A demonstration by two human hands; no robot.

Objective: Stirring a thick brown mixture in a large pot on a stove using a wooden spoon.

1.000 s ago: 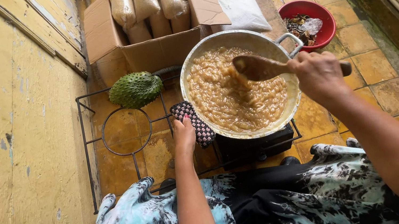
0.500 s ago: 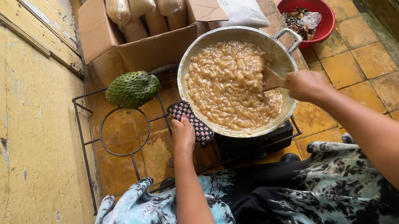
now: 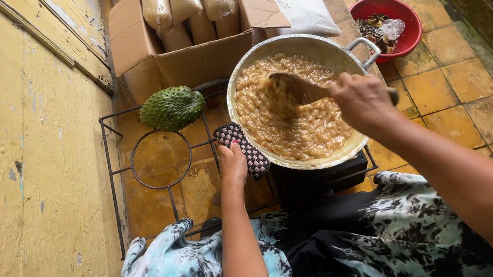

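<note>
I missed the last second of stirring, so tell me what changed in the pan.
The right hand swept the wooden spoon from the pan's right side to the middle of the brown mash. The left hand kept its grip on the checked cloth at the rim; the green fruit stayed put.

open burner ring (image 3: 160, 159) left of pot (image 3: 339, 56), soursop (image 3: 172, 108) and cardboard box (image 3: 180, 63) crowding behind, wall close left

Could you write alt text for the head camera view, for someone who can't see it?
Seen from above, a person's right hand stirs a thick brown mixture in a large metal pan with a wooden spoon, while the left hand steadies the pan's rim through a checked potholder. A spiky green fruit, a cardboard box of bags and a red bowl lie nearby.
</note>
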